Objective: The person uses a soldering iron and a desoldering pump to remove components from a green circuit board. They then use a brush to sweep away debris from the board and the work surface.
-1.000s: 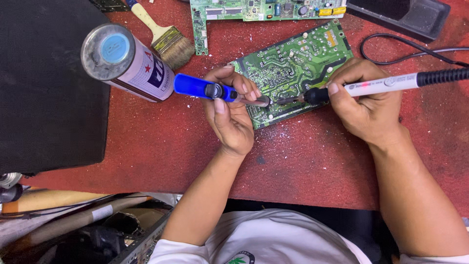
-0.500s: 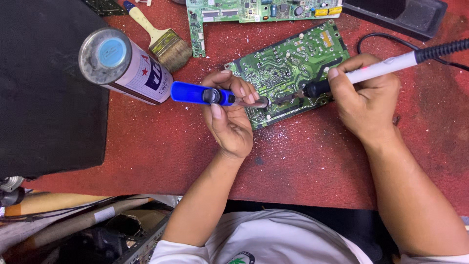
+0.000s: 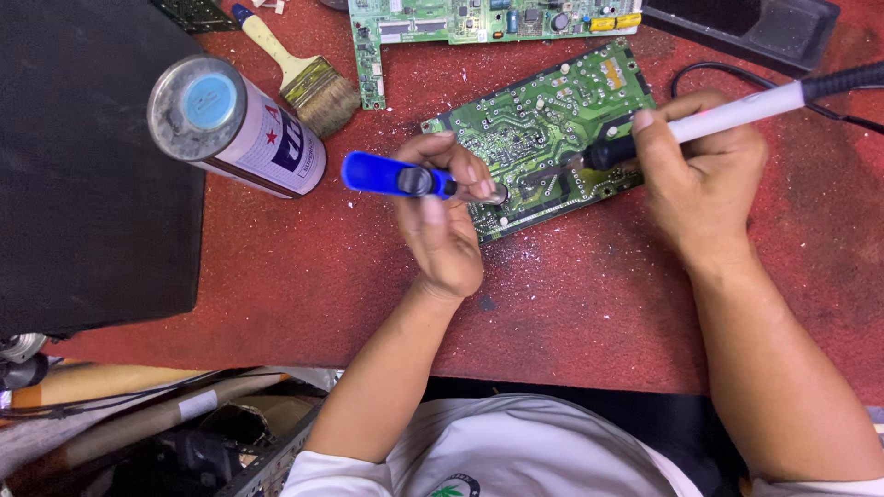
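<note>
Now left hand point(image 3: 442, 230) fingers pinching blue tool point(image 3: 391, 175), right hand point(image 3: 704, 175) gripping soldering iron point(image 3: 737, 110), green board point(image 3: 543, 129) edge.

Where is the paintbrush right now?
In the head view, the paintbrush lies upper left on the red table, between the spray can and the upper circuit board.

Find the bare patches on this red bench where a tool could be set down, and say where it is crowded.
Bare red bench top lies between the spray can, the black panel and the left hand. More lies between the two forearms, below the green circuit board. It is crowded along the far edge: paintbrush, second board, black tray, and right hand with soldering iron.
</note>
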